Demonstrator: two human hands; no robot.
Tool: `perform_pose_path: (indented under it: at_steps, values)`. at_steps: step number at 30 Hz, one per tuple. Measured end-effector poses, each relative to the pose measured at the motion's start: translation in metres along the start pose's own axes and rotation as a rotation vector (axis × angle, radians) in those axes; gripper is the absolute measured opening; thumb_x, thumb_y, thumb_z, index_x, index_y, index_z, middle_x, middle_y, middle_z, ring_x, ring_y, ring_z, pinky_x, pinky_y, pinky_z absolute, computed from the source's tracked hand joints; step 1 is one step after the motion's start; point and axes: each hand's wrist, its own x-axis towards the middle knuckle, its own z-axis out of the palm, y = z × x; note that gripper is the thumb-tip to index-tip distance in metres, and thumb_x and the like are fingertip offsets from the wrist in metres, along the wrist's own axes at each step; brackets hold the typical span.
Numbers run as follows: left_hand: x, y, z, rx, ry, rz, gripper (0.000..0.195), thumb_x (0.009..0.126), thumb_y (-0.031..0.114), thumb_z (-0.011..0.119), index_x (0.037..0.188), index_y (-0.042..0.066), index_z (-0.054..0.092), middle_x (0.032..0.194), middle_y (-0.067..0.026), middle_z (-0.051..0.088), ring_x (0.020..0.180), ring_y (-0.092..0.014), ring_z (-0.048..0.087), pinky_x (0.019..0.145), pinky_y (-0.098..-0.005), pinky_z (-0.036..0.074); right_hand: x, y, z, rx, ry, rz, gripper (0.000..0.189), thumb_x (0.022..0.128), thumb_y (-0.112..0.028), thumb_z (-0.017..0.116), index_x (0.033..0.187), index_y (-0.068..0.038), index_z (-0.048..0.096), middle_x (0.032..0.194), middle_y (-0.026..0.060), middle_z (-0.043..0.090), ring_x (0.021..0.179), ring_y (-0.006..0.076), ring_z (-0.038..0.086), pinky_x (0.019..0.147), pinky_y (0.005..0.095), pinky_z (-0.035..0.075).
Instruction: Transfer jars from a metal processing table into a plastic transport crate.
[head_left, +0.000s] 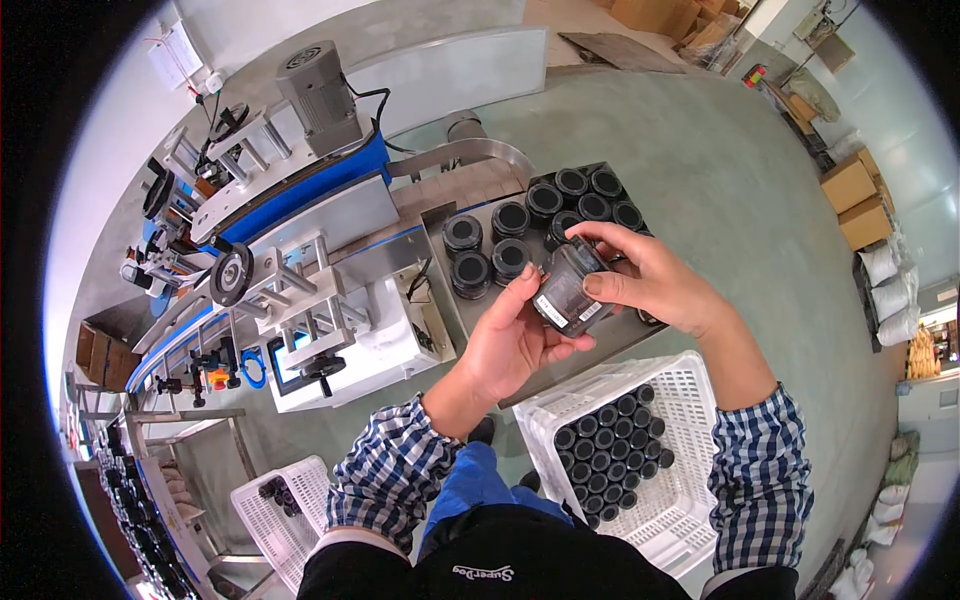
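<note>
A dark jar (568, 294) with a printed label and a barcode is held tilted between both hands, above a metal tray. My left hand (514, 337) cups its lower end from the left, thumb raised along the side. With thumb and fingers my right hand (649, 281) grips the jar near its lid end. Several black-lidded jars (511, 220) stand on the metal tray (480, 311), to the left of and beyond the held jar. Those directly under my right hand are partly hidden.
A large white plastic crate (679, 525) below the tray holds rows of black-lidded jars (611, 450). A labelling machine (292, 277) with a motor (319, 94) and conveyor (457, 184) stands at left. A smaller white crate (277, 525) sits lower left. Cardboard boxes (859, 195) are stacked right.
</note>
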Motion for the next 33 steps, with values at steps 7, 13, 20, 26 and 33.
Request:
perform_pose_path:
  at_steps: [7,13,20,26,33]
  values:
    - [0.005,0.0,-0.002,-0.012,0.008,-0.038,0.056,0.092,0.058,0.038,0.121,0.012,0.052,0.105,-0.0083,0.063,0.084,-0.026,0.067,0.07,-0.0295,0.055,0.001,0.003,-0.003,0.043,0.031,0.038,0.061,0.079,-0.034,0.074,0.127,-0.005,0.048,0.094,0.0063,0.056,0.079,0.012,0.054,0.061,0.0237,0.045]
    - [0.049,0.024,-0.067,0.668,0.143,0.065,0.056,0.091,0.056,0.046,0.126,0.012,0.05,0.104,-0.0049,0.062,0.092,-0.025,0.063,0.081,-0.035,0.048,-0.028,0.047,-0.009,-0.085,0.25,-0.053,0.052,0.077,-0.02,0.074,0.121,-0.004,0.052,0.102,0.0069,0.055,0.091,0.0122,0.053,0.076,0.0273,0.045]
    - [0.102,0.018,-0.093,2.171,0.338,0.253,0.069,0.075,0.038,0.071,0.133,0.013,0.042,0.126,-0.0131,0.047,0.12,-0.033,0.042,0.093,-0.045,0.044,-0.138,0.132,-0.003,0.06,0.524,0.216,0.05,0.078,-0.013,0.071,0.123,-0.005,0.051,0.101,0.0091,0.054,0.081,0.0142,0.058,0.066,0.0259,0.049]
    - [0.126,0.014,-0.099,2.321,0.303,-0.039,0.073,0.072,0.039,0.073,0.134,0.017,0.041,0.121,-0.0152,0.048,0.113,-0.036,0.047,0.091,-0.0476,0.045,-0.227,0.196,0.031,0.31,0.795,0.454,0.052,0.077,-0.011,0.068,0.125,-0.005,0.049,0.098,0.0079,0.055,0.071,0.0105,0.056,0.056,0.0228,0.046]
    - [0.116,-0.027,-0.074,1.602,0.189,0.174,0.054,0.075,0.035,0.074,0.117,0.007,0.057,0.1,-0.0115,0.062,0.088,-0.021,0.061,0.077,-0.0317,0.048,-0.325,0.27,0.072,0.482,1.046,0.609,0.054,0.081,-0.018,0.067,0.129,-0.004,0.047,0.096,0.0071,0.058,0.078,0.0126,0.058,0.06,0.0259,0.05]
